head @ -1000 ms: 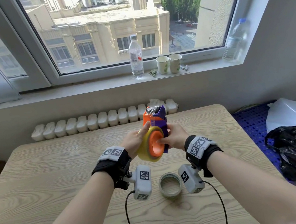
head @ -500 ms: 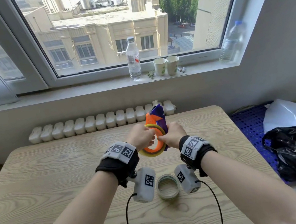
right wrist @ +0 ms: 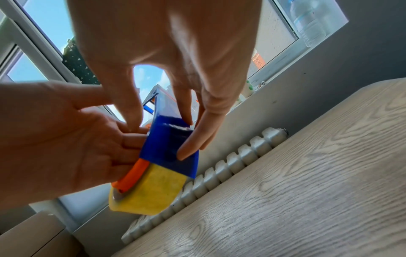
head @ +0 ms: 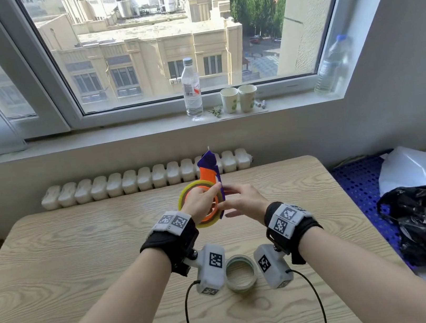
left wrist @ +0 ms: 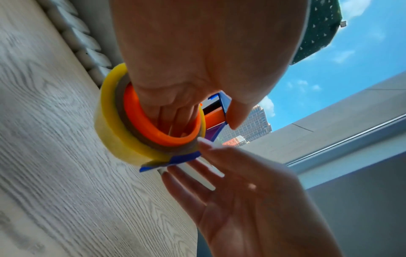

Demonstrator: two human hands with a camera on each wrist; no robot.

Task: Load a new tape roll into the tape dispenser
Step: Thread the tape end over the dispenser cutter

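Note:
The tape dispenser [head: 207, 173], orange with a blue frame, is held upright above the wooden table [head: 81, 250]. A yellow tape roll [head: 183, 193] sits on its orange hub [left wrist: 140, 120]. My left hand [head: 208, 199] grips the dispenser, with fingers curled inside the hub and the thumb against the blue frame [left wrist: 182, 159]. My right hand [head: 230, 201] is just right of it. Its straight fingertips [right wrist: 186, 153] touch the blue frame [right wrist: 164, 144] next to the yellow roll [right wrist: 153, 191]. A second, pale tape roll [head: 240, 272] lies flat on the table between my wrists.
A white radiator [head: 126, 182] runs behind the table's far edge. The windowsill holds a water bottle [head: 192, 92], two paper cups [head: 238, 99] and another bottle [head: 333, 66] at the right. A black bag [head: 423, 224] and white sheet lie right of the table.
The dispenser has moved away from me and tipped upright, nose toward the window. My right hand has loosened from a grip to straight fingers touching the frame.

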